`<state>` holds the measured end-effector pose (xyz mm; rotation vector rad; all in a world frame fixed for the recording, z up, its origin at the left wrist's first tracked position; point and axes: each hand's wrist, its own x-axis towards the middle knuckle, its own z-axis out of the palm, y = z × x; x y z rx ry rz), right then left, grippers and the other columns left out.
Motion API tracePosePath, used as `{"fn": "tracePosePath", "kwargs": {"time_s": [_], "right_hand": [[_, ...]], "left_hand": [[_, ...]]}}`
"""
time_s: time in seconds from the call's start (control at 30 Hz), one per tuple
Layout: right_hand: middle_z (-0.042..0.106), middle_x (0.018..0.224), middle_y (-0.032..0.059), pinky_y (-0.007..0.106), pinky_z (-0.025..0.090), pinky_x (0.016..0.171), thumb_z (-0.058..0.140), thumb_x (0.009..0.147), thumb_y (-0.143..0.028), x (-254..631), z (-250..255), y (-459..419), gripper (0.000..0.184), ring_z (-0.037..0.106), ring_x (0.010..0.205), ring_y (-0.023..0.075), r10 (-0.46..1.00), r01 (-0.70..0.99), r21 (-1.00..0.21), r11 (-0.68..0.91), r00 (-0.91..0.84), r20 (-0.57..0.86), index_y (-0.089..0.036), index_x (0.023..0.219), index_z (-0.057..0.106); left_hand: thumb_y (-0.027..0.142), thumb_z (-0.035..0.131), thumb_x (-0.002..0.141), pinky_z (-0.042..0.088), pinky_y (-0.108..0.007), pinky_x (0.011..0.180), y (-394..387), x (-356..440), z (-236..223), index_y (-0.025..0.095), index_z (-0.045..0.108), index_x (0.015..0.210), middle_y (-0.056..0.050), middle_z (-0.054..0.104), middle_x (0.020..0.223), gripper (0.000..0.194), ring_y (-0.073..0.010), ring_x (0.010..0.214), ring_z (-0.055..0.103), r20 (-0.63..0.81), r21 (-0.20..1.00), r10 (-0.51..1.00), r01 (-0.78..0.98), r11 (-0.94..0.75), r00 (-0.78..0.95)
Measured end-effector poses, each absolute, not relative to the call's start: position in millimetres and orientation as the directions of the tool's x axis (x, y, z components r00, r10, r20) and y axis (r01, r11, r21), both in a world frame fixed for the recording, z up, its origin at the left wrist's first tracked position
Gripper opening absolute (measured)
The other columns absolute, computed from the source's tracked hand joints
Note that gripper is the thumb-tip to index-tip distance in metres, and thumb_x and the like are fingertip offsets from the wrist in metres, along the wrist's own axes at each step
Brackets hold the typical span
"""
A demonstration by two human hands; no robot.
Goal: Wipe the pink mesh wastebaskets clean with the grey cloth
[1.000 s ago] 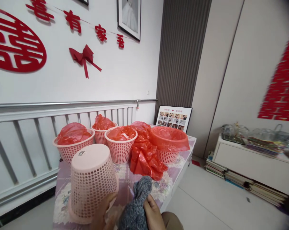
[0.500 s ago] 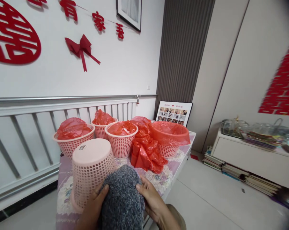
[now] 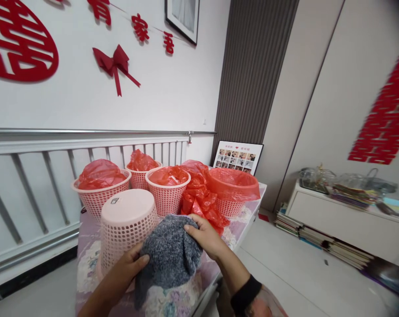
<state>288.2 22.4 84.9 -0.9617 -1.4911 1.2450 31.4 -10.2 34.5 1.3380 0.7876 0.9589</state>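
A fuzzy dark grey cloth (image 3: 166,253) is stretched between my two hands above the front of the table. My left hand (image 3: 131,264) grips its left edge, with the thumb on top and the fingers beneath. At the upper right edge my right hand (image 3: 202,235) pinches the cloth, thumb in front. Just beyond my left hand a pink perforated basket (image 3: 128,229) stands upside down, a small label on its base. Crumpled red plastic bags (image 3: 202,207) lie past my right hand.
Pink baskets with red bags stand behind: one on the left (image 3: 100,198), one at the back (image 3: 140,178), one central (image 3: 169,196), one on the right (image 3: 230,207). A flowered cloth covers the table (image 3: 87,273). A radiator (image 3: 57,189) runs along the wall; a white cabinet (image 3: 338,224) stands right.
The grey cloth has been lifted and tilted, its lower edge now showing above the tablecloth. My right hand has moved up and slightly right with its edge.
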Motion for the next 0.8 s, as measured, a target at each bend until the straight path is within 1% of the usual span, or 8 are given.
{"fn": "tracePosePath", "kwargs": {"time_s": [0.1,0.27,0.37,0.47,0.53,0.6,0.67,0.8], "right_hand": [[0.055,0.074,-0.0048,0.025,0.039,0.067,0.071,0.078,-0.044,277,99,20,0.029,0.049,0.068,0.0117,0.905,0.047,-0.981,0.191,-0.394,0.157,-0.019,0.088,0.061],[0.062,0.085,-0.0028,0.027,0.043,0.074,0.067,0.081,-0.035,276,119,15,0.021,0.056,0.079,0.0145,0.801,0.204,-0.881,0.428,-0.536,0.265,-0.019,0.095,0.065],[0.068,0.101,-0.0008,0.029,0.045,0.083,0.072,0.077,-0.028,295,125,18,0.035,0.061,0.092,0.0182,0.781,0.340,-0.795,0.502,-0.573,0.248,-0.022,0.111,0.066],[0.070,0.083,-0.0029,0.024,0.044,0.067,0.077,0.071,-0.023,318,125,27,0.022,0.062,0.077,0.0162,0.823,0.590,-0.633,0.502,-0.550,0.139,-0.021,0.093,0.071],[0.063,0.067,-0.0045,0.023,0.038,0.059,0.076,0.069,-0.019,330,126,34,0.010,0.056,0.063,0.0134,0.865,0.710,-0.515,0.481,-0.480,0.146,-0.020,0.074,0.068],[0.059,0.064,-0.0039,0.024,0.035,0.061,0.073,0.071,-0.014,336,130,38,0.010,0.052,0.062,0.0130,0.886,0.761,-0.453,0.464,-0.407,0.224,-0.019,0.068,0.064],[0.060,0.072,-0.0013,0.027,0.036,0.067,0.066,0.075,-0.010,339,140,38,0.009,0.053,0.070,0.0149,0.880,0.780,-0.422,0.463,-0.347,0.324,-0.019,0.073,0.063],[0.061,0.083,0.0021,0.030,0.038,0.075,0.055,0.080,-0.007,343,157,18,0.014,0.055,0.081,0.0176,0.765,0.764,-0.333,0.553,-0.307,0.567,-0.019,0.083,0.062]], "left_hand": [[0.058,0.060,0.086,0.030,-0.048,0.119,-7,37,36,0.022,0.063,0.132,-0.010,0.062,0.140,0.059,-0.0320,0.137,0.049,0.163,0.985,0.859,-0.126,-0.116,0.485],[0.049,0.065,0.085,0.048,-0.047,0.103,5,57,50,0.015,0.057,0.135,-0.014,0.070,0.127,0.061,-0.0311,0.119,0.064,-0.030,0.971,0.922,-0.210,0.119,0.385],[0.045,0.067,0.083,0.052,-0.044,0.096,10,62,64,0.014,0.059,0.132,-0.012,0.074,0.118,0.058,-0.0287,0.107,0.070,-0.010,0.969,0.945,-0.232,0.091,0.328],[0.042,0.068,0.079,0.052,-0.041,0.092,17,66,76,0.016,0.068,0.119,-0.007,0.078,0.106,0.048,-0.0268,0.097,0.072,0.036,0.997,0.955,-0.075,-0.014,0.294],[0.038,0.070,0.075,0.052,-0.039,0.089,25,70,84,0.016,0.073,0.110,-0.005,0.079,0.097,0.042,-0.0259,0.091,0.071,0.072,0.997,0.963,0.009,-0.077,0.259],[0.036,0.071,0.071,0.051,-0.039,0.087,35,74,93,0.014,0.074,0.105,-0.005,0.079,0.093,0.040,-0.0256,0.089,0.070,0.117,0.992,0.970,0.024,-0.125,0.213],[0.038,0.071,0.070,0.050,-0.038,0.088,41,76,105,0.014,0.074,0.104,-0.006,0.078,0.094,0.042,-0.0252,0.090,0.069,0.181,0.982,0.972,0.026,-0.187,0.151],[0.037,0.071,0.070,0.049,-0.037,0.097,32,71,124,0.016,0.073,0.105,-0.007,0.077,0.107,0.041,-0.0251,0.103,0.067,0.274,0.961,0.958,0.023,-0.277,0.083]]}}
